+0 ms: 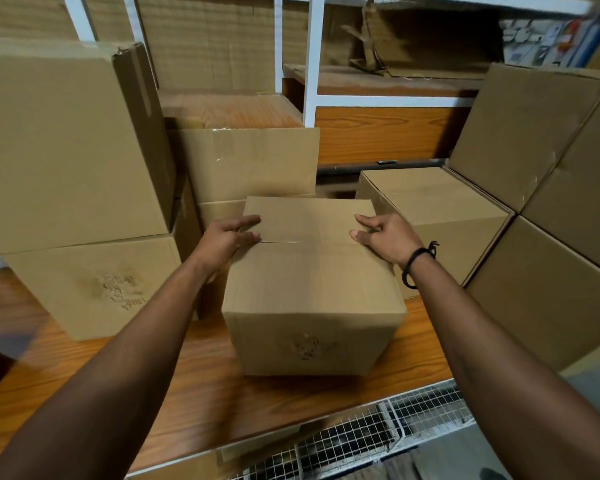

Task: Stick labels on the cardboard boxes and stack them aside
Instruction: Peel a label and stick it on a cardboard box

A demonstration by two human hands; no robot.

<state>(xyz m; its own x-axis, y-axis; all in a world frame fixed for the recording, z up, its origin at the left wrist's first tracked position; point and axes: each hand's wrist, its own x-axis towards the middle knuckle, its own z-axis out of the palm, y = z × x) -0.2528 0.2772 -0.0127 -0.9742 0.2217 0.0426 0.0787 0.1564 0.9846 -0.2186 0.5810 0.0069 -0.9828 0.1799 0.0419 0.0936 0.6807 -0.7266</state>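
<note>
A plain cardboard box [312, 289] stands on the wooden table [194, 393] in front of me, its top flaps closed with a seam across the middle. My left hand [227, 237] rests on the box's top left edge, fingers stretched over the seam. At the top right edge my right hand [383, 237] touches the flap with loosely bent fingers; a black cord circles that wrist. I see no label on the box or in either hand.
Stacked cardboard boxes [66, 150] rise at the left, with more [250, 164] behind the centre box. A smaller box [440, 209] sits to the right, and big boxes [551, 202] lean at far right. White shelving [314, 64] stands behind. Wire mesh [378, 431] lies below the table edge.
</note>
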